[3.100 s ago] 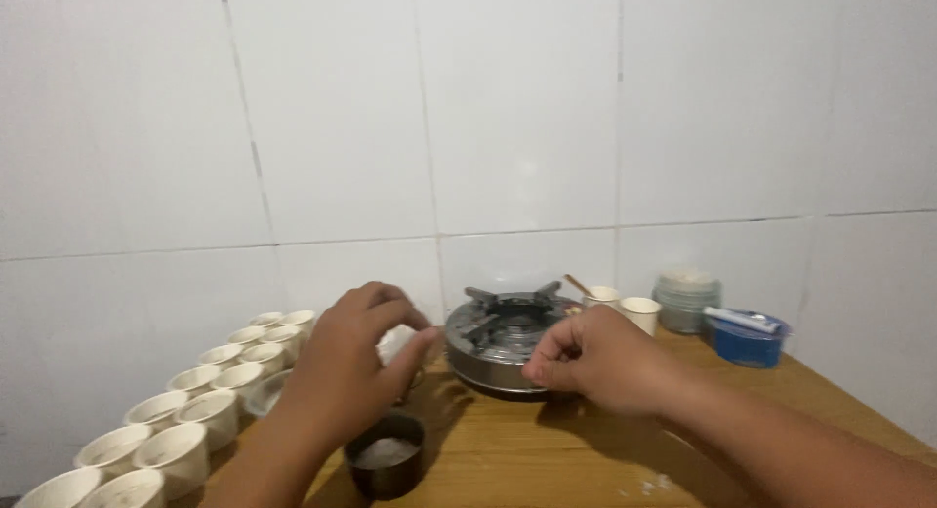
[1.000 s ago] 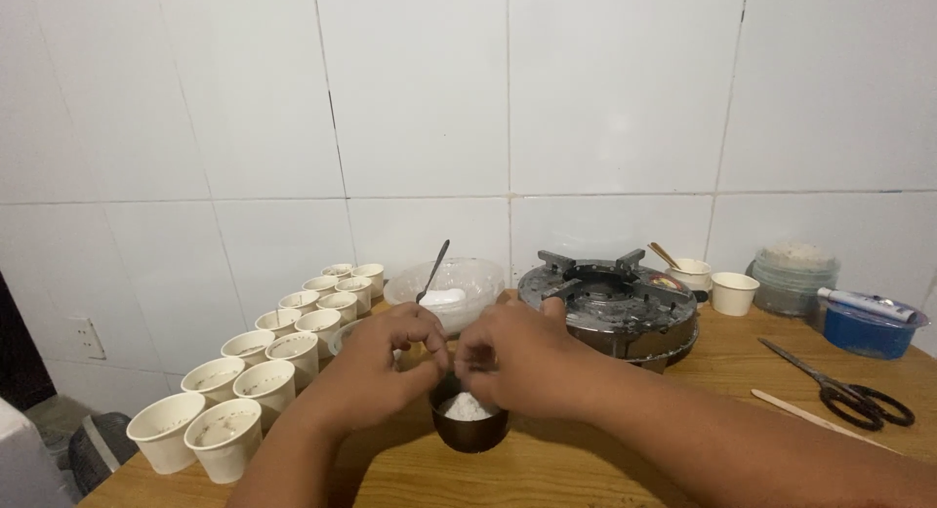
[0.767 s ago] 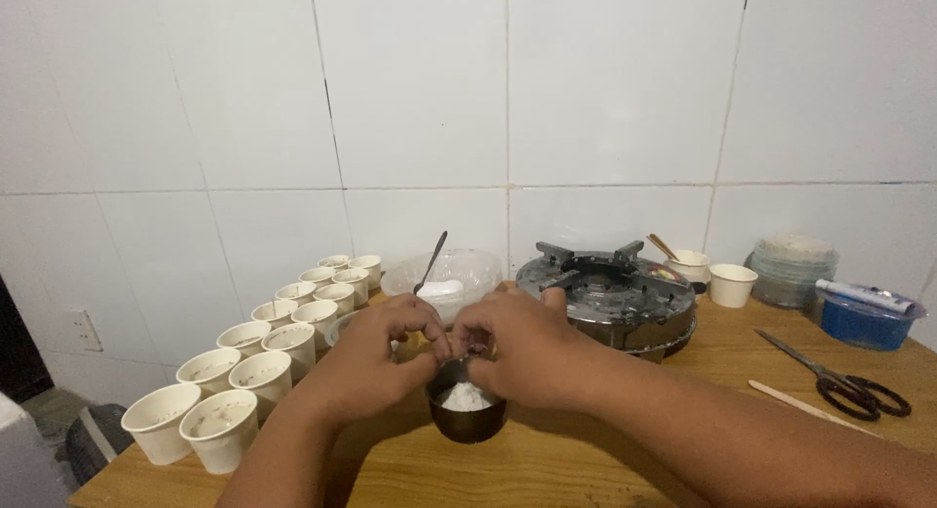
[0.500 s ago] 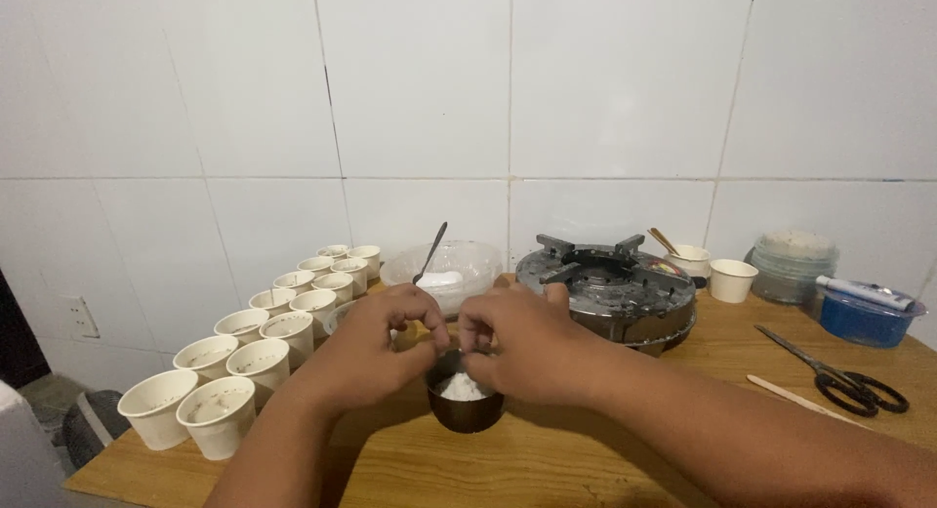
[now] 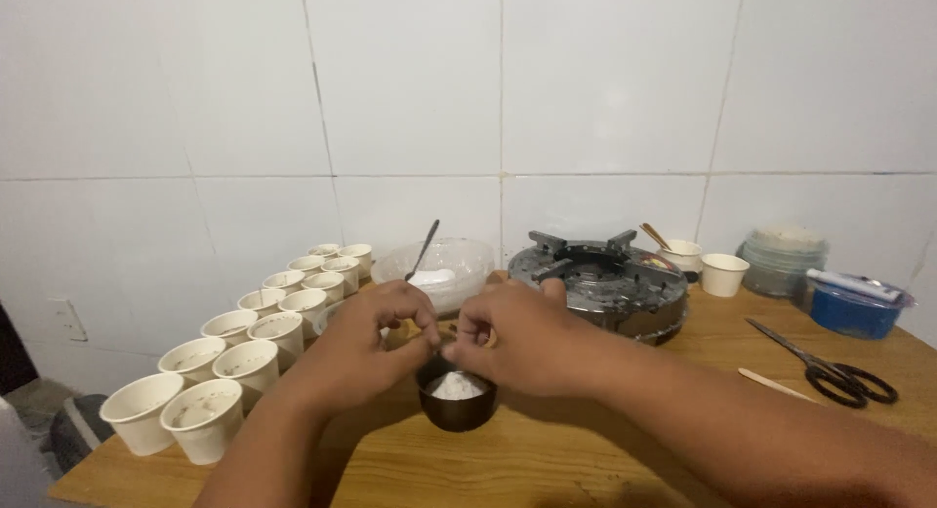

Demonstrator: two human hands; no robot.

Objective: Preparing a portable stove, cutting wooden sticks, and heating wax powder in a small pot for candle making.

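Over small dark cup (image 5: 456, 403) of white powder: left hand (image 5: 366, 344) and right hand (image 5: 520, 334), fingertips pinched together, pinched thing too small to tell; paper cups (image 5: 249, 334) at nine o'clock.

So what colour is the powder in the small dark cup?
White, seen in the head view.

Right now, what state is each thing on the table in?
Small dark cup: upright, holds white powder.
Left hand: fingers pinched above the cup.
Right hand: fingers pinched above the cup.
Paper cups: upright, open, in two rows.
Clear bowl: upright, spoon standing in it.
Burner: nothing on it, no flame visible.
Scissors: lying flat, blades closed.
Blue tub: lid on.
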